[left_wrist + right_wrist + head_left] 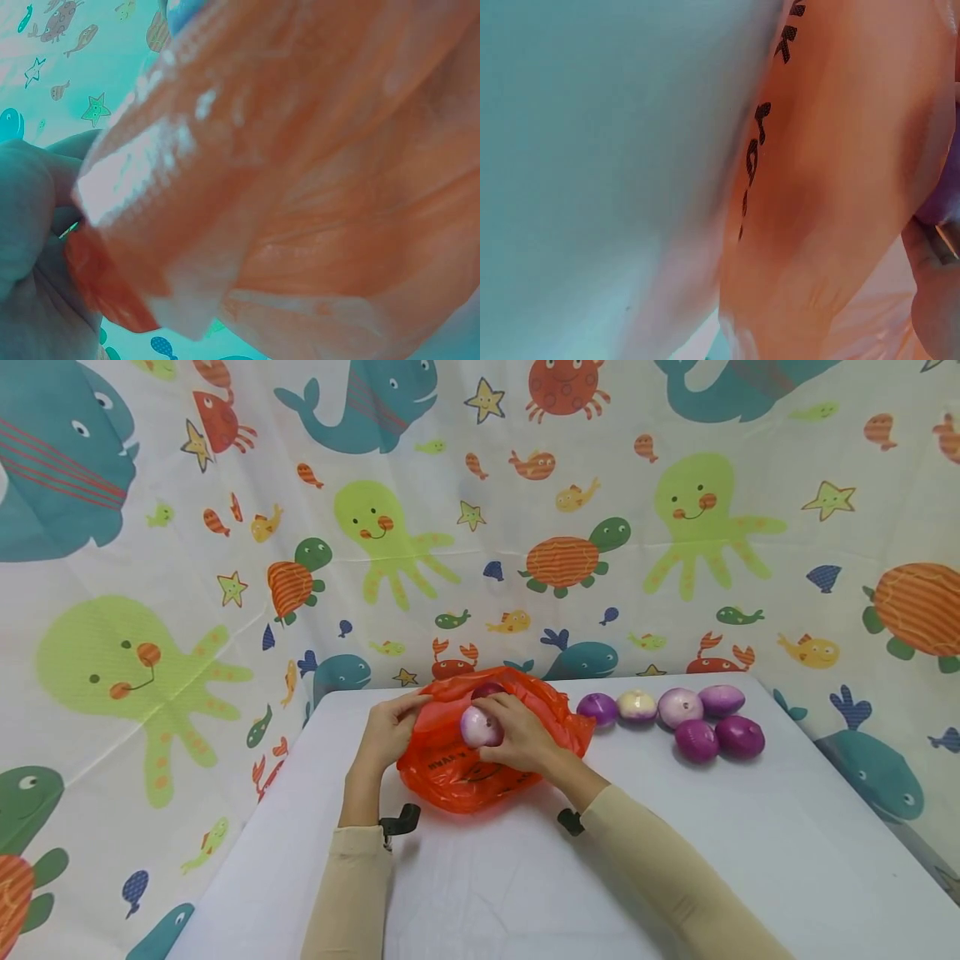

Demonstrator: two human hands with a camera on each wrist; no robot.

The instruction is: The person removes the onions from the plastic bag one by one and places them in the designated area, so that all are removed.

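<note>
A red plastic bag (465, 789) with dark print lies crumpled on the table, its mouth gaping upward. My left hand (387, 735) pinches the bag's left rim, and the left wrist view shows the thumb and fingers on a fold of the film. At the bag's mouth my right hand (521, 731) holds a pale purple onion (477, 727) between thumb and fingers. Behind it a darker onion (487, 690) shows inside the bag, partly covered by the fingers. In the right wrist view only an edge of the held onion (943, 187) appears, beside the bag film.
To the right of the bag, several onions stand loose: a purple one (597, 709) against the bag, a whitish one (637, 706), and a cluster with a dark magenta onion (697, 742). The white table (465, 893) ends at a patterned curtain (480, 568) behind.
</note>
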